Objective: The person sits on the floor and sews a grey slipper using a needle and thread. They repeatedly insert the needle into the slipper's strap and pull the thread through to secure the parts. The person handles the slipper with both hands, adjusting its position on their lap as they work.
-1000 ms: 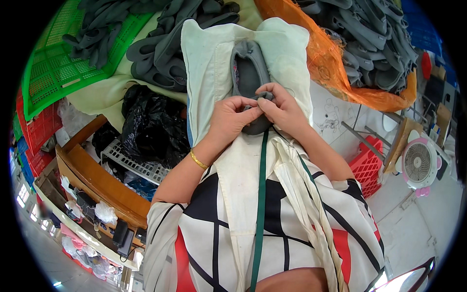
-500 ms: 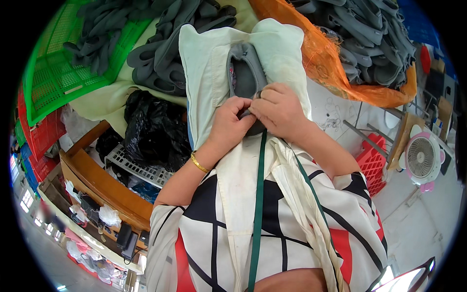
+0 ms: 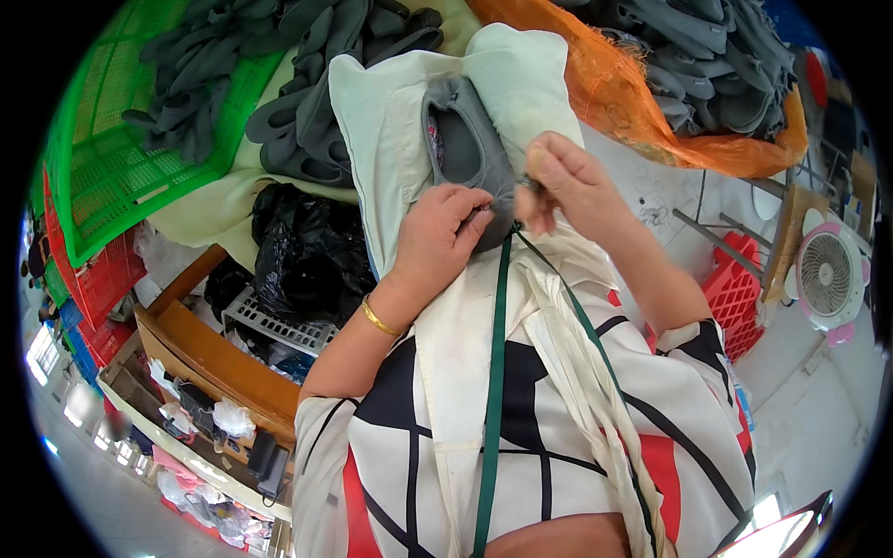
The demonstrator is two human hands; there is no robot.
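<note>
The shoe (image 3: 476,153), grey and low-cut, lies lengthwise on the pale cushion (image 3: 377,121) in front of the person, opening upward, its near end partly covered by the left hand (image 3: 435,228). That hand pinches the near end, thumb against bent fingers. The right hand (image 3: 572,186) is raised just to the right of the shoe, fingers curled in and thumb pressed to them; a small dark shape shows by its fingertips, but whether they grip it or something thin I cannot tell. Along the shoe's inner left wall runs a multicoloured patch, too small to tell print from lining. In the orange sack (image 3: 595,84) at far right, some grey shoes (image 3: 707,56) bear little pale marks, too tiny to read; the upper edge of the view cuts the heap off. Dark scribbled lines (image 3: 656,209) on the white floor, right of the cushion, are likewise illegible. At far left, more grey shoes (image 3: 312,121) overlap beside the green basket (image 3: 102,186), which holds others. The black bag (image 3: 312,237), left of the cushion, hides its contents. At right, the fan (image 3: 831,282) stands near the red crate (image 3: 735,302), which the right sleeve partly covers.
</note>
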